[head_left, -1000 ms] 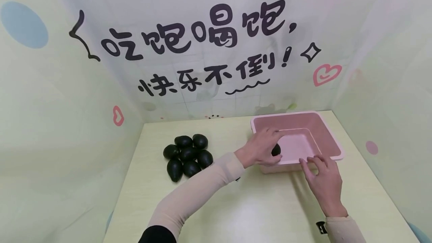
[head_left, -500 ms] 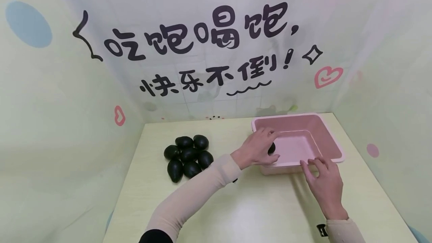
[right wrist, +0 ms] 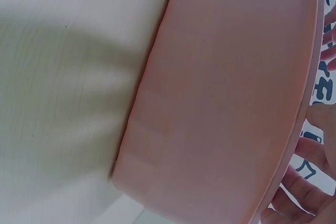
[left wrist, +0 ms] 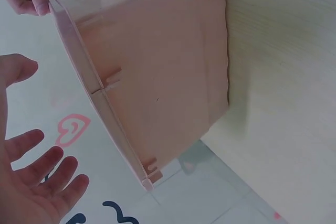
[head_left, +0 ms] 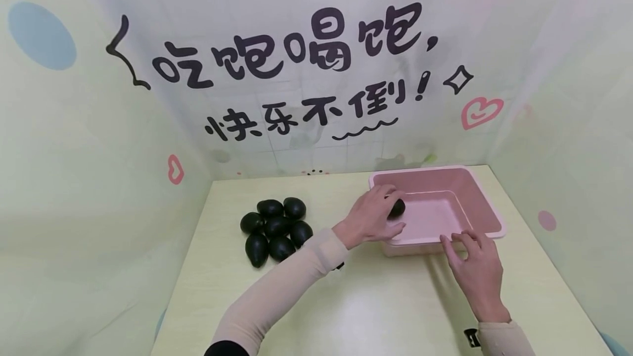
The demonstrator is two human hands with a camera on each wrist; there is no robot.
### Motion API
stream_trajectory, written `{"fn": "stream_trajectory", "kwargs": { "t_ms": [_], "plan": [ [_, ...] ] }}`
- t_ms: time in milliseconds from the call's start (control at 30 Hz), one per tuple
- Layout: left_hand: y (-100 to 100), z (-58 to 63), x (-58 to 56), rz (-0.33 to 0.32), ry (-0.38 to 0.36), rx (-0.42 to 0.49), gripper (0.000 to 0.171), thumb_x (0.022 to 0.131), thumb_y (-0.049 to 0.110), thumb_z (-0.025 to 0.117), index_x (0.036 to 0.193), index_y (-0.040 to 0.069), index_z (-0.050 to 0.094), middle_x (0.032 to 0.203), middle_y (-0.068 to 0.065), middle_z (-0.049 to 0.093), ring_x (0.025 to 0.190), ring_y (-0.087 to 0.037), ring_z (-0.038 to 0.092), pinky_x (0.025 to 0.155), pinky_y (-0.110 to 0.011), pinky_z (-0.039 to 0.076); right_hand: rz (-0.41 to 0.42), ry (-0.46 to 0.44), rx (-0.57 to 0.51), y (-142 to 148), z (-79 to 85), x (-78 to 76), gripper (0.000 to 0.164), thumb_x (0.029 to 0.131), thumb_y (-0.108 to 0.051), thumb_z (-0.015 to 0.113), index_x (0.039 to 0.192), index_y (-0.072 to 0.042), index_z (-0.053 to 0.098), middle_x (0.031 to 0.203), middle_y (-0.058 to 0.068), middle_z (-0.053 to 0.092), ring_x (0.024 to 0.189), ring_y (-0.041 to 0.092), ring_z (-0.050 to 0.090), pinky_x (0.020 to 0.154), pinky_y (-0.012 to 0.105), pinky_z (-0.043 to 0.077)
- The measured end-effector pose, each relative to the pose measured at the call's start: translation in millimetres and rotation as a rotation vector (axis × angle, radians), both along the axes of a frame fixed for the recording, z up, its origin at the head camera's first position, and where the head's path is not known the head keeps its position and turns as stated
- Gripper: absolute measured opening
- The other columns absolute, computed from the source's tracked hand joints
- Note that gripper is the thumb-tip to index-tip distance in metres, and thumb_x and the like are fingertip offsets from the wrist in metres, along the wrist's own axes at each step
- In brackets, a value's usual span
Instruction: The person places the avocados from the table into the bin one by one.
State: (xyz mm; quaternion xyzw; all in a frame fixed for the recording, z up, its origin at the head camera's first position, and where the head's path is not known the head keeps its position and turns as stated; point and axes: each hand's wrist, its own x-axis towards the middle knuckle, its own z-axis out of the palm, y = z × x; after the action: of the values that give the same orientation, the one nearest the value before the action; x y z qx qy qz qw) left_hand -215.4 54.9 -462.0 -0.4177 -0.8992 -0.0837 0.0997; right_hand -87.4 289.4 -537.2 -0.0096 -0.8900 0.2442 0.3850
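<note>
A pink plastic bin (head_left: 436, 216) stands at the back right of the table in the head view. My left hand (head_left: 370, 217) is over its left rim, thumb and fingers spread apart. Just past those fingers, inside the bin, is a dark avocado (head_left: 398, 209), partly covered by the hand. The left wrist view shows the left hand (left wrist: 39, 182) with nothing in its grasp, beside the bin's outer wall (left wrist: 157, 72). At the near rim, my right hand (head_left: 477, 271) pinches the edge between thumb and fingers.
Several dark avocados (head_left: 277, 227) lie clustered on the pale table (head_left: 376, 312), left of the bin, with the left forearm (head_left: 282, 284) in front of them. A printed cloth wall (head_left: 316, 153) rises behind the table, with side walls left and right.
My left hand has drawn slightly left and its fingers have parted from the avocado, which now shows more inside the bin. The right hand has stayed on the rim.
</note>
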Motion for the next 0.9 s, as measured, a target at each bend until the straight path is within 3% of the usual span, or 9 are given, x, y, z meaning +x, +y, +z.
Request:
{"fn": "stream_trajectory", "kwargs": {
  "t_ms": [300,567,900],
  "plan": [
    [-5.8,-0.4,2.5,0.015,-0.032,0.067,0.069,0.094,0.049,0.073,0.151,0.013,0.056,0.146,-0.007,0.061,0.128,-0.021,0.063,0.103,-0.030,0.057,-0.003,0.005,-0.001,-1.0,-0.6,0.7,0.023,0.082,-0.016,0.086,0.090,0.003,0.076,0.099,0.026,0.070,0.085,0.048,0.063,0.059,0.065,0.051],
    [-12.4,0.3,1.6,0.065,-0.066,0.146,0.067,0.093,0.045,0.075,0.149,0.013,0.058,0.144,-0.006,0.062,0.122,-0.021,0.066,0.094,-0.030,0.060,0.002,0.010,0.006,-2.0,0.0,-0.3,0.023,0.081,-0.015,0.086,0.090,0.003,0.077,0.098,0.026,0.070,0.083,0.047,0.062,0.059,0.064,0.051],
    [-20.2,-4.7,-1.4,0.134,-0.135,0.188,0.066,0.094,0.044,0.073,0.151,0.015,0.058,0.148,-0.006,0.060,0.133,-0.023,0.061,0.105,-0.035,0.056,0.001,0.019,0.001,-3.1,1.5,-1.8,0.022,0.082,-0.015,0.086,0.090,0.004,0.077,0.097,0.026,0.070,0.085,0.048,0.062,0.059,0.065,0.050]
  ]
}}
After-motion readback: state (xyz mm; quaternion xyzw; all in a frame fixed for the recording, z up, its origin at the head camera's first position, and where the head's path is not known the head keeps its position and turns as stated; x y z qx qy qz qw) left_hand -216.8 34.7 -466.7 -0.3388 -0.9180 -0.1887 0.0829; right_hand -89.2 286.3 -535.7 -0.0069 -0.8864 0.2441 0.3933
